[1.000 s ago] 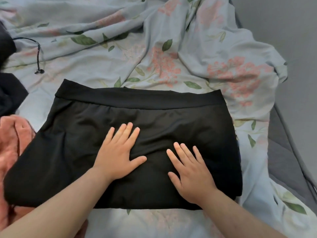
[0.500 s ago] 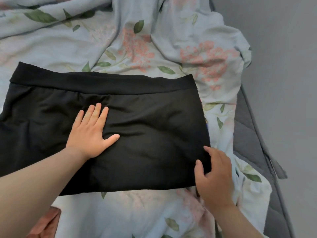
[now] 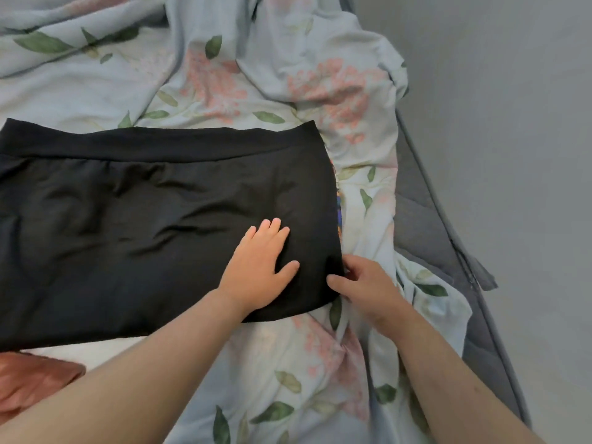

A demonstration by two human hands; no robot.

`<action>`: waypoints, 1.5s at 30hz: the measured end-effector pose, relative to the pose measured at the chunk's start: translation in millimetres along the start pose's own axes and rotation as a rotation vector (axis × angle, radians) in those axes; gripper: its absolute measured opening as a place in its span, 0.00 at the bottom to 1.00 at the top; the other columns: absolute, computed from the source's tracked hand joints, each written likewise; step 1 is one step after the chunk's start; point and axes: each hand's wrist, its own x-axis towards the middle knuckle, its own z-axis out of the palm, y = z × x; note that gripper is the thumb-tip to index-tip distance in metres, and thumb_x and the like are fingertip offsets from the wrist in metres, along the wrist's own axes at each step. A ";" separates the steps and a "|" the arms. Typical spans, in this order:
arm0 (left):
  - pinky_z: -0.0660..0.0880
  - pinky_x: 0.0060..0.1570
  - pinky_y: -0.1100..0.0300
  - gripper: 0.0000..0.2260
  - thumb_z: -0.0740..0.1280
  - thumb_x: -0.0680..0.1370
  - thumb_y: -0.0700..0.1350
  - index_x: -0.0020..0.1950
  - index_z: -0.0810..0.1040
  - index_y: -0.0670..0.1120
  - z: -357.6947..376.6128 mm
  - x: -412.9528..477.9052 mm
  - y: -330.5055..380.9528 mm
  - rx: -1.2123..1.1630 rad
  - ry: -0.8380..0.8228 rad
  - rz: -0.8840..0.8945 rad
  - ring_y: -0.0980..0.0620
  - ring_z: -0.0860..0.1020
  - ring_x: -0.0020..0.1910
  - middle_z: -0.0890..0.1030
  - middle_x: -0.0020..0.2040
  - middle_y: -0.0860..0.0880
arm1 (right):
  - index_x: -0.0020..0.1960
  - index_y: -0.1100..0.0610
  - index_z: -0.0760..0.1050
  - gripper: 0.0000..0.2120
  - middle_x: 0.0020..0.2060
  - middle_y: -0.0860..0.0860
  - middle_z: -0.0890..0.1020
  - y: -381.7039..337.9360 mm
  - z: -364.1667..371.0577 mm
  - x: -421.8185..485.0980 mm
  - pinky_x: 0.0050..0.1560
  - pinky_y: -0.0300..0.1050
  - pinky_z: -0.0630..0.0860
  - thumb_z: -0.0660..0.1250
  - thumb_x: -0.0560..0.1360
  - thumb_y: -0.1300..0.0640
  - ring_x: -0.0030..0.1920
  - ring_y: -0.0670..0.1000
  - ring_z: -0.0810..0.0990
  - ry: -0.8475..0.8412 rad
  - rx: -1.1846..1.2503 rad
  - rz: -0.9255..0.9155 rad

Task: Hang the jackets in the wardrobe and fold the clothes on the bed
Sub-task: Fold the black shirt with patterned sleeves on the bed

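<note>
A black folded garment (image 3: 134, 225) with a wide waistband along its far edge lies flat on the floral bedsheet (image 3: 224, 84). My left hand (image 3: 259, 270) presses flat on its near right part, fingers straight. At the garment's near right corner my right hand (image 3: 365, 290) pinches the edge between thumb and fingers. A strip of colourful fabric (image 3: 338, 203) peeks out from under the garment's right edge.
A pink garment (image 3: 32, 382) lies at the near left corner. The grey mattress edge (image 3: 426, 219) runs along the right, with a grey wall (image 3: 512, 123) just beyond it. The crumpled sheet bunches up at the far right.
My left hand slid right across the black garment to its near right part. My right hand went from lying flat on the cloth to taking hold of the right corner. The view shifted right.
</note>
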 end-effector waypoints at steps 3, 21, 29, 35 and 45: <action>0.44 0.78 0.52 0.34 0.52 0.78 0.62 0.80 0.58 0.45 16.3 0.9 -1.1 0.146 0.003 -0.006 0.46 0.51 0.80 0.55 0.81 0.45 | 0.52 0.51 0.80 0.13 0.44 0.43 0.86 5.1 -1.8 7.0 0.41 0.31 0.76 0.67 0.78 0.68 0.44 0.39 0.84 -0.225 0.084 0.110; 0.41 0.78 0.52 0.56 0.52 0.64 0.81 0.82 0.47 0.47 32.7 0.3 -6.8 0.307 -0.017 0.007 0.49 0.44 0.80 0.47 0.82 0.48 | 0.49 0.54 0.76 0.07 0.44 0.50 0.82 42.1 14.0 1.8 0.53 0.54 0.80 0.70 0.72 0.53 0.47 0.52 0.81 0.256 -0.121 0.233; 0.42 0.78 0.50 0.50 0.49 0.70 0.78 0.82 0.48 0.46 31.8 -3.8 -5.4 0.338 -0.014 0.029 0.48 0.45 0.81 0.47 0.82 0.46 | 0.48 0.53 0.83 0.07 0.43 0.44 0.85 22.9 8.1 18.0 0.50 0.46 0.81 0.71 0.74 0.50 0.48 0.47 0.84 0.233 -0.020 0.089; 0.47 0.78 0.50 0.40 0.51 0.77 0.67 0.80 0.55 0.42 30.9 -12.7 -3.5 0.324 0.040 0.052 0.45 0.53 0.80 0.56 0.80 0.43 | 0.49 0.55 0.81 0.10 0.44 0.49 0.86 -10.9 9.4 47.1 0.50 0.48 0.82 0.69 0.75 0.49 0.47 0.50 0.84 0.184 0.114 0.132; 0.51 0.77 0.47 0.41 0.54 0.76 0.66 0.79 0.58 0.39 34.6 -8.8 -4.0 0.367 0.007 0.042 0.42 0.58 0.79 0.59 0.79 0.40 | 0.51 0.57 0.82 0.12 0.39 0.50 0.87 -16.3 -4.8 80.7 0.26 0.40 0.78 0.75 0.74 0.50 0.35 0.49 0.86 -0.062 0.272 0.361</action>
